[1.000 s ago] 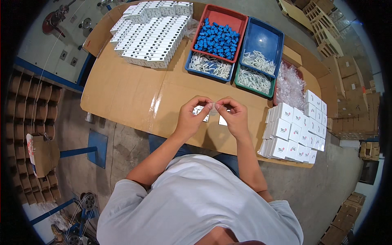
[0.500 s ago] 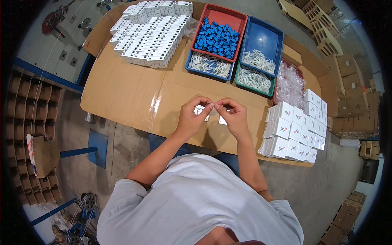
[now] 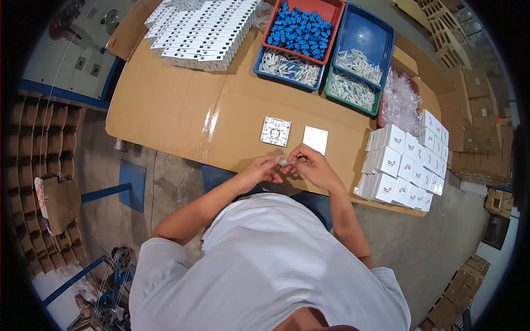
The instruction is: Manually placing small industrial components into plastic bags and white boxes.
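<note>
Both hands meet close to the table's front edge. Between their fingertips is a small crinkled clear plastic bag; whatever may be inside is too small to make out. My left hand pinches it from the left, the lower fingers curled. From the other side, the thumb and forefinger of my right hand grip it. Just beyond the hands lies a square white frame with a detailed inner face. A plain white square plate lies to its right, by my right hand.
Beyond are a red tray of blue plastic parts, blue trays and a green tray with small white pieces, and a pile of clear bags. White boxes stack at right. Rows of white packs stand far left.
Both hands have come down toward me with the plastic bag, uncovering the white frame and plate. The view has also shifted slightly.
</note>
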`<state>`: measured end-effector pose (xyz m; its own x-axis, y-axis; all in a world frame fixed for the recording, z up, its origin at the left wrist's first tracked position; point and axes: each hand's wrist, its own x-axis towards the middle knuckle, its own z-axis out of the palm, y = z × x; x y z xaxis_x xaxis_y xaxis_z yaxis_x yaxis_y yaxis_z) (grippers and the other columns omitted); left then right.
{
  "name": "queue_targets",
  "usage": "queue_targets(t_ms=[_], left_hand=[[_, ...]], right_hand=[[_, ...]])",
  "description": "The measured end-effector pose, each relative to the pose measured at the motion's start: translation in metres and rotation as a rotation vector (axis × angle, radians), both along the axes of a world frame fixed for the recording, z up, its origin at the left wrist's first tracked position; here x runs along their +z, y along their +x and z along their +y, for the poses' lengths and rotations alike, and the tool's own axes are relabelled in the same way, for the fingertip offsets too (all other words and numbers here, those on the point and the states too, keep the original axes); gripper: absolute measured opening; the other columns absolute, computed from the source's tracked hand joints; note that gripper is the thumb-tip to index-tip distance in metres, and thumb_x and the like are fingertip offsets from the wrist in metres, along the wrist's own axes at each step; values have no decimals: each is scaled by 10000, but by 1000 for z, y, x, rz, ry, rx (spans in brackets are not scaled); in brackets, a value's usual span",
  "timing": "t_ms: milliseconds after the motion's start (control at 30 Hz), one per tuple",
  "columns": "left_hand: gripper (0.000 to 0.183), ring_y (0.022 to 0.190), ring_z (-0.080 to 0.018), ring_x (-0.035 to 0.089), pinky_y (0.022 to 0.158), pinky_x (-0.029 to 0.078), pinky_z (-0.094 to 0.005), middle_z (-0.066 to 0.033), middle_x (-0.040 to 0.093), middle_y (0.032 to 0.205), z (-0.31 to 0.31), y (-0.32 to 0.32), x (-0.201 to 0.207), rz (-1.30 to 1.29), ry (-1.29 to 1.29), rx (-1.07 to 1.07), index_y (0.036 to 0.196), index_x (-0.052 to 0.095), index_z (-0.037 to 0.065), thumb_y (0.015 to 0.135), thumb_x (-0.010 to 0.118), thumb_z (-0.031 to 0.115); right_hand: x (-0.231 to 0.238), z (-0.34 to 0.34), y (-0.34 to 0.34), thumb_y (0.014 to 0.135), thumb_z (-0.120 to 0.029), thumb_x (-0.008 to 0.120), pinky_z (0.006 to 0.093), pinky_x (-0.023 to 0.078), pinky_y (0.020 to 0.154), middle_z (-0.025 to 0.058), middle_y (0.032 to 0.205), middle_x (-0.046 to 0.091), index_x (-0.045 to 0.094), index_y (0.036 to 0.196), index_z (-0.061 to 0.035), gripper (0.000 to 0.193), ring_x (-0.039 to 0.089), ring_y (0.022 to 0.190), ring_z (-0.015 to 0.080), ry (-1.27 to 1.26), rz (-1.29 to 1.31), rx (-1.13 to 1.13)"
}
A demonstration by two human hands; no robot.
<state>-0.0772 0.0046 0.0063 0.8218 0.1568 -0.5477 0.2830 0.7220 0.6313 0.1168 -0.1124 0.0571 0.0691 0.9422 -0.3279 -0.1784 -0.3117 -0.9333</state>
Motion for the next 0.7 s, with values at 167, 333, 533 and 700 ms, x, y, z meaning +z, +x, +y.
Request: queue_targets(t_ms=[167, 333, 533, 700], left_hand=[[243, 866, -103, 656, 788, 544, -254, -48, 692, 1045, -3, -26, -25, 81, 186, 62, 1167, 652, 29, 1014, 649, 218], [218, 856, -75, 646, 742, 522, -236, -30, 699, 969, 13, -9, -29, -24, 655, 190, 1173, 647, 8, 959, 662, 46], [143, 845, -284, 642, 789, 488, -405, -87, 692, 1002, 55, 21, -33, 40, 1353, 115, 1035, 756, 108, 901, 711, 129], [149, 1030, -240, 598, 953, 396, -422, -28, 679, 979, 69, 30, -44, 58, 1641, 93, 1011, 756, 141, 866, 736, 166]], right_hand=[[-30, -19, -17, 949, 45, 619, 291, 571, 810, 46, 1052, 565, 632, 987, 3, 58, 660, 952, 156, 63, -259, 30], [-58, -4, -25, 878, 35, 714, 288, 557, 807, 55, 1123, 579, 638, 1002, 5, 149, 634, 986, 162, 121, -247, -177], [-61, 50, -16, 891, 22, 692, 284, 527, 754, 63, 926, 667, 664, 1004, -20, 123, 645, 942, 151, 67, -532, -313], [-82, 64, -5, 855, -20, 688, 399, 516, 811, 117, 934, 668, 699, 978, -55, 129, 629, 950, 311, 285, -913, -261]])
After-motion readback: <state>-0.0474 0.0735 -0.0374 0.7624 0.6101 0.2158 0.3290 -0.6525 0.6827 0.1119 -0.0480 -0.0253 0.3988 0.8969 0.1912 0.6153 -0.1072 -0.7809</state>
